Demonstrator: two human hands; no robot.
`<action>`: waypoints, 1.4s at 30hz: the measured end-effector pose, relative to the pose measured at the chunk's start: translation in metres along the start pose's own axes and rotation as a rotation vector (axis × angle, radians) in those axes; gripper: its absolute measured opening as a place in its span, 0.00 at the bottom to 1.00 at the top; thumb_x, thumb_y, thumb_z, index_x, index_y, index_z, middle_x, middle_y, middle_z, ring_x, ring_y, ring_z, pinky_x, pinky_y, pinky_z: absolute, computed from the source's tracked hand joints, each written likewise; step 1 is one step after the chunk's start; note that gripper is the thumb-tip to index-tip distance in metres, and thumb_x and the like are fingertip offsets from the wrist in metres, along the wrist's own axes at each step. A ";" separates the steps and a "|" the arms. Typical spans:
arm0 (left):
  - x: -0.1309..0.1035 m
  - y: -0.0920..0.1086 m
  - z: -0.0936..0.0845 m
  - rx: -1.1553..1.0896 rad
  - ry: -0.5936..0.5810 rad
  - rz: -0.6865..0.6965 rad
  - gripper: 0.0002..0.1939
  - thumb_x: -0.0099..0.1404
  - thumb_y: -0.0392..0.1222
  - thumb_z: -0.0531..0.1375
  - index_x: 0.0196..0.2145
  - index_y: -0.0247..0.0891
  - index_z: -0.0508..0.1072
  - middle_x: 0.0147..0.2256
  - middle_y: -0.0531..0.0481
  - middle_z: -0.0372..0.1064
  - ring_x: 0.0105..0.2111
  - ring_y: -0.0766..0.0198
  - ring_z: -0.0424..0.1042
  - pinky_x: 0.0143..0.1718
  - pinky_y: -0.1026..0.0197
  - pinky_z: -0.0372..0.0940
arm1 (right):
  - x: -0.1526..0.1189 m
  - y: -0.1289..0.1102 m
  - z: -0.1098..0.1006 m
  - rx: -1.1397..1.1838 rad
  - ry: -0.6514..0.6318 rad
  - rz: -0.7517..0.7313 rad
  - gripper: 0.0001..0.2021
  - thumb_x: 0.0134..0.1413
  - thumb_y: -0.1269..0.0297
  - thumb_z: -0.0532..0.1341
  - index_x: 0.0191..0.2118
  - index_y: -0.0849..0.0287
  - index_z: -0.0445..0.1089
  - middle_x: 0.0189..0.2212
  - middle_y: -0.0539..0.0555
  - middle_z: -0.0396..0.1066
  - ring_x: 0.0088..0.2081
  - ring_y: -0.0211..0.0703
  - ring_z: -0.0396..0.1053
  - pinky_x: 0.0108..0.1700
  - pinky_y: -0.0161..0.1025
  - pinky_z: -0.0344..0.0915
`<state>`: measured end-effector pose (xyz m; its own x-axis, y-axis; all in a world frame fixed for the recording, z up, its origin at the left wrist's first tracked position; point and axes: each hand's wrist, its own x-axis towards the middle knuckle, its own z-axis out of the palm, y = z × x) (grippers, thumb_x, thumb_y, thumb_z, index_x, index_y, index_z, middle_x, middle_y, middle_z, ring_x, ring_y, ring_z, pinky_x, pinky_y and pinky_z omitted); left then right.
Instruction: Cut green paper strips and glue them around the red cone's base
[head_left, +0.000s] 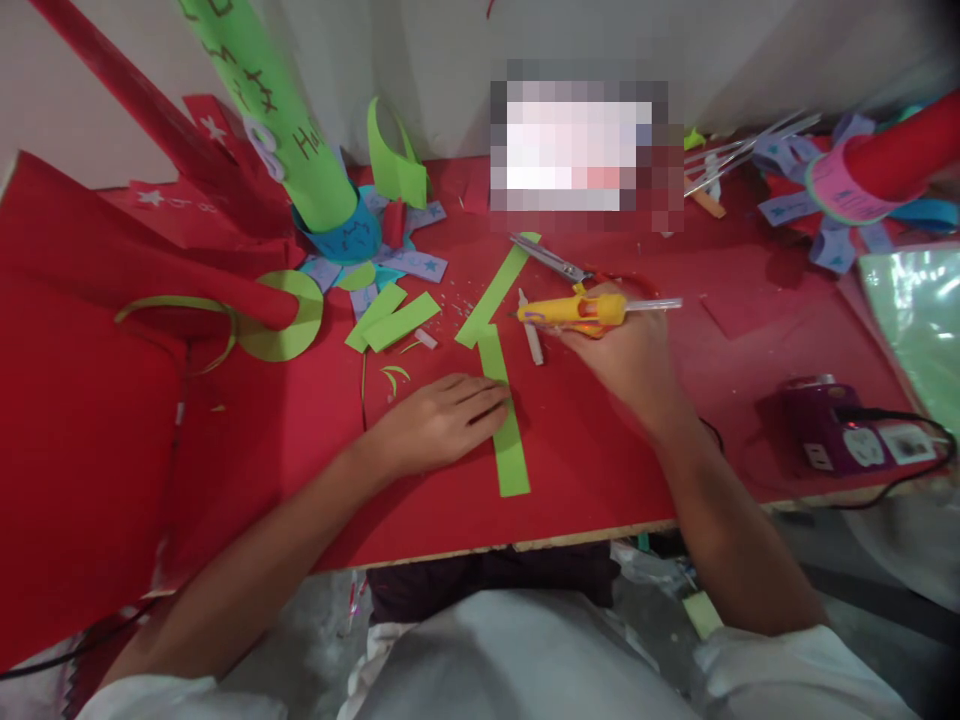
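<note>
1. Right hand: fingers wrapped around the grip of a yellow hot-glue gun, closed firmly by the look of it. Trigger finger hidden; cannot tell whether it is squeezed. Clear glue stick projects from the gun's rear.
2. Left hand: palm down, fingers extended and loosely together, no pinch visible. Fingertips reach over the middle of the near green paper strip; thumb not visible.
3. Position of near strip: on the red tabletop, between the two hands, left hand nearer. Long axis runs away from the body, far end tilted slightly left.
4. Key relation: gun's nozzle points left, roughly across that axis. Strip's far end lies just left of the nozzle and slightly closer to the body; the rest runs toward the table's front edge. Height of nozzle above table: cannot tell.
5. Far green paper strip: slants away to the right, its near end beside the near strip's far end. Contact or overlap there unclear.
6. Surroundings: white pen-like stick partly behind the nozzle; scissors beyond the gun, blades toward the far strip's far end; short green strips to the left.
</note>
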<state>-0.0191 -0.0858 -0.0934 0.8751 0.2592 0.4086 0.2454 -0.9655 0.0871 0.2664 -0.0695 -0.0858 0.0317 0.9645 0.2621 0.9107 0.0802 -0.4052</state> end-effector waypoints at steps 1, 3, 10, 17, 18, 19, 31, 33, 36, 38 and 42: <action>0.001 0.002 -0.001 0.014 0.005 0.025 0.11 0.75 0.31 0.59 0.51 0.33 0.77 0.54 0.37 0.80 0.55 0.53 0.80 0.56 0.50 0.77 | 0.000 -0.002 0.002 -0.010 -0.017 -0.021 0.10 0.61 0.55 0.67 0.43 0.52 0.71 0.42 0.61 0.81 0.45 0.60 0.78 0.41 0.49 0.70; 0.003 0.005 -0.003 0.052 0.020 0.061 0.09 0.74 0.31 0.59 0.49 0.32 0.78 0.52 0.37 0.81 0.53 0.53 0.81 0.54 0.51 0.78 | 0.000 -0.004 0.005 -0.025 -0.042 -0.062 0.06 0.59 0.60 0.67 0.40 0.53 0.71 0.42 0.61 0.80 0.45 0.59 0.77 0.41 0.47 0.69; 0.001 0.005 -0.005 0.042 0.064 0.111 0.07 0.74 0.31 0.60 0.46 0.32 0.79 0.49 0.38 0.83 0.52 0.54 0.83 0.53 0.53 0.81 | 0.001 -0.002 0.007 0.045 -0.083 -0.142 0.09 0.61 0.54 0.66 0.41 0.51 0.73 0.43 0.57 0.79 0.44 0.55 0.77 0.40 0.47 0.69; 0.001 0.009 -0.008 0.027 0.058 0.143 0.06 0.73 0.32 0.61 0.45 0.31 0.79 0.46 0.39 0.83 0.50 0.55 0.83 0.50 0.56 0.82 | 0.004 0.000 0.006 0.006 -0.129 -0.152 0.05 0.60 0.58 0.67 0.39 0.51 0.73 0.42 0.58 0.80 0.43 0.56 0.76 0.37 0.46 0.66; 0.002 0.009 -0.008 0.040 0.056 0.145 0.06 0.74 0.32 0.61 0.45 0.32 0.79 0.46 0.39 0.83 0.50 0.55 0.83 0.49 0.56 0.82 | 0.004 0.000 0.006 0.003 -0.130 -0.151 0.05 0.59 0.59 0.67 0.39 0.51 0.73 0.42 0.59 0.80 0.43 0.55 0.76 0.38 0.46 0.66; 0.002 0.009 -0.009 0.050 0.056 0.146 0.06 0.74 0.32 0.61 0.45 0.32 0.79 0.46 0.40 0.83 0.49 0.55 0.83 0.49 0.56 0.82 | 0.004 -0.001 0.006 0.000 -0.128 -0.150 0.05 0.60 0.59 0.67 0.39 0.52 0.73 0.43 0.58 0.80 0.43 0.55 0.76 0.38 0.46 0.66; 0.002 0.008 -0.008 0.044 0.045 0.127 0.07 0.75 0.32 0.60 0.45 0.34 0.79 0.47 0.41 0.83 0.50 0.56 0.83 0.51 0.56 0.82 | 0.001 -0.013 0.006 -0.052 -0.136 -0.138 0.05 0.62 0.63 0.64 0.42 0.53 0.76 0.46 0.58 0.80 0.44 0.56 0.77 0.40 0.46 0.65; 0.003 0.008 -0.009 0.053 0.050 0.129 0.07 0.75 0.32 0.59 0.45 0.33 0.79 0.47 0.41 0.83 0.49 0.56 0.84 0.50 0.57 0.82 | 0.001 -0.014 0.005 -0.056 -0.143 -0.140 0.05 0.63 0.63 0.63 0.42 0.52 0.76 0.46 0.57 0.81 0.44 0.55 0.77 0.39 0.45 0.65; 0.004 0.008 -0.009 0.042 0.068 0.126 0.07 0.75 0.31 0.59 0.44 0.31 0.79 0.46 0.41 0.84 0.48 0.55 0.84 0.48 0.56 0.82 | 0.000 -0.012 0.005 -0.033 -0.141 -0.163 0.05 0.62 0.63 0.64 0.42 0.54 0.76 0.45 0.57 0.80 0.43 0.54 0.77 0.40 0.46 0.66; 0.005 0.008 -0.009 0.033 0.078 0.121 0.07 0.75 0.31 0.59 0.44 0.31 0.79 0.46 0.41 0.84 0.48 0.55 0.84 0.48 0.56 0.82 | 0.000 -0.008 0.006 -0.025 -0.144 -0.180 0.05 0.62 0.64 0.64 0.43 0.54 0.76 0.45 0.58 0.80 0.43 0.55 0.77 0.41 0.46 0.67; 0.005 0.008 -0.009 0.029 0.086 0.119 0.08 0.76 0.32 0.58 0.43 0.31 0.79 0.44 0.41 0.84 0.47 0.56 0.84 0.47 0.56 0.82 | 0.001 0.004 0.007 -0.040 -0.133 -0.199 0.08 0.61 0.68 0.61 0.44 0.54 0.76 0.45 0.59 0.79 0.45 0.56 0.76 0.43 0.46 0.68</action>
<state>-0.0159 -0.0925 -0.0825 0.8602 0.1392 0.4907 0.1555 -0.9878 0.0077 0.2673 -0.0664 -0.0933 -0.2019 0.9557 0.2141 0.9095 0.2641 -0.3211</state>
